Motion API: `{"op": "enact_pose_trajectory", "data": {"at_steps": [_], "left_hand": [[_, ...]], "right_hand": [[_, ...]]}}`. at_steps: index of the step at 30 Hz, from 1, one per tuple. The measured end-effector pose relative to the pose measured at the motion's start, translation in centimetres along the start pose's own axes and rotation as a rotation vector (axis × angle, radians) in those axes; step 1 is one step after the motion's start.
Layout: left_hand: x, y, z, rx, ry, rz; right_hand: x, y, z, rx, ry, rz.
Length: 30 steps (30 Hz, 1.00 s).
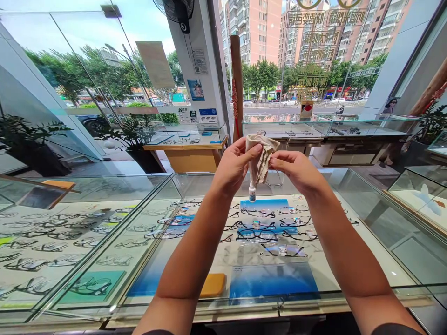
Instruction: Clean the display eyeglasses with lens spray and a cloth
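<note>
Ahead of me, above a glass counter, my left hand is closed round a crumpled beige cleaning cloth, its thumb pressed on the front. My right hand pinches at the cloth's right edge with thumb and forefinger. A thin rim, like that of eyeglasses, shows faintly below the cloth near the right fingers; most of it is hidden. Just under the cloth is a small white bottle with a label. It appears apart from both hands.
Beneath the glass lie several eyeglass frames, blue display sheets and a mustard-yellow case. Another glass case adjoins on the left, with a small mirror on top. Farther back are a wooden post and more display cases.
</note>
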State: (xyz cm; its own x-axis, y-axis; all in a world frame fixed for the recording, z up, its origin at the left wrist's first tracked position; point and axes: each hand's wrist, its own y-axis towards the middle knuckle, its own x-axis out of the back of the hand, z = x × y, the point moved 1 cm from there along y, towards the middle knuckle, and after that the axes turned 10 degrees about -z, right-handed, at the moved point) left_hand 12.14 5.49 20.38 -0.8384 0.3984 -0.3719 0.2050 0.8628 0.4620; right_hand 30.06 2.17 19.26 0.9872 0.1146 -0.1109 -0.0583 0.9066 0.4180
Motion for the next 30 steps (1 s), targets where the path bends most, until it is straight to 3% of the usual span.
{"op": "enact_pose_trajectory", "data": {"at_steps": [7,16,18,22,24,30], "left_hand": [[-0.1,-0.1,0.6,-0.023,0.087,0.104],[-0.7,-0.3,0.8,-0.186,0.18,-0.079],[-0.4,-0.3,0.2,-0.158,0.201,-0.014],[0.5,-0.3,-1.4,-0.069,0.275,0.257],[0.7,-0.5,-1.8,-0.063,0.299,0.298],[-0.6,-1.1,-0.2,-0.11,0.228,0.084]], "right_hand": [[0.2,-0.1,0.3,-0.016,0.05,0.007],[0.1,-0.3,0.1,-0.012,0.012,0.18],[0.4,-0.3,0.2,-0.02,0.004,0.148],[1.3,-0.3,0.7,-0.051,-0.02,0.088],[1.5,-0.4,1.0,-0.076,-0.007,0.091],[0.8,-0.7,0.9,-0.119,0.051,0.081]]}}
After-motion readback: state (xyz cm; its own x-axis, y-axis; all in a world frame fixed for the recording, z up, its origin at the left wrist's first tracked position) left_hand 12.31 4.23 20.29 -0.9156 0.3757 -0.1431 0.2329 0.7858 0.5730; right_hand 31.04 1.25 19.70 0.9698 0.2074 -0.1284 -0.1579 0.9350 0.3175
